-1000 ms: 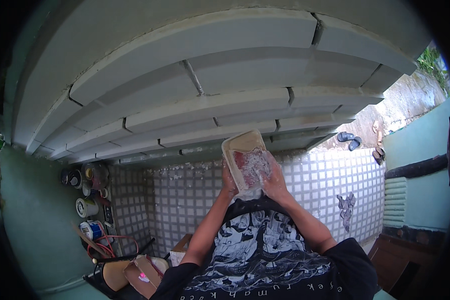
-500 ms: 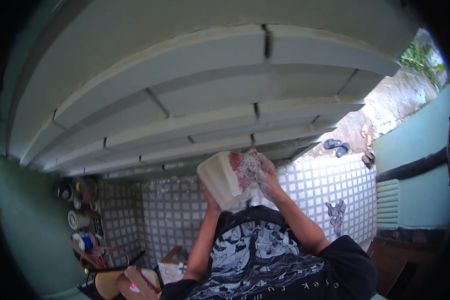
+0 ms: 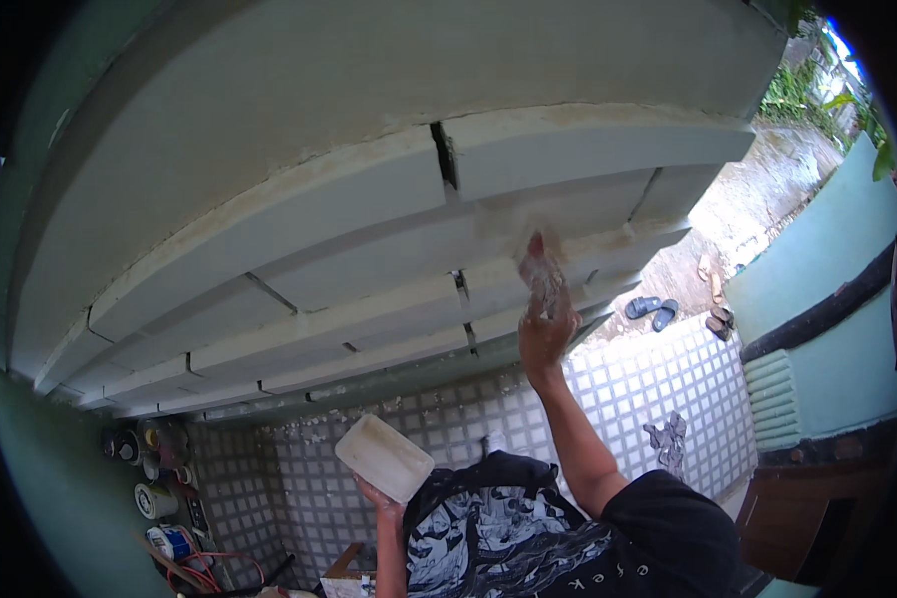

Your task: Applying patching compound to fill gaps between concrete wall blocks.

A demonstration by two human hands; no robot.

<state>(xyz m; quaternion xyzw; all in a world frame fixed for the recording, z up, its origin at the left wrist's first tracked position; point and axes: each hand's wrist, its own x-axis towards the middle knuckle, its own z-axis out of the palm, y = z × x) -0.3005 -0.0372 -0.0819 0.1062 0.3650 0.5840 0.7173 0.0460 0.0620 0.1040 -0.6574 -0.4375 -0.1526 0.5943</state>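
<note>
My left hand [image 3: 379,496] holds an off-white rectangular plastic tub [image 3: 383,457] from below, its open top tilted up. Up at the wall, my right hand [image 3: 549,331] grips a red putty spreader [image 3: 536,251] smeared with white paste. The spreader's tip meets the pale stepped wall [image 3: 369,259], where a damp beige smudge surrounds it. White paste also coats my right fingers. Dark vertical gaps break the wall's block-like rows, one of them above and left of the spreader.
White crumbs lie on the tiled floor [image 3: 528,419] along the wall's foot. Paint cans [image 3: 153,500] and cords crowd the left side. A crumpled grey cloth [image 3: 671,439] lies to the right, with dark slippers [image 3: 652,311] farther off. A green wall [image 3: 817,299] bounds the right.
My right hand has lifted the red spreader out from over the tub and up to the wall. My left hand has lowered the tub toward my body and left.
</note>
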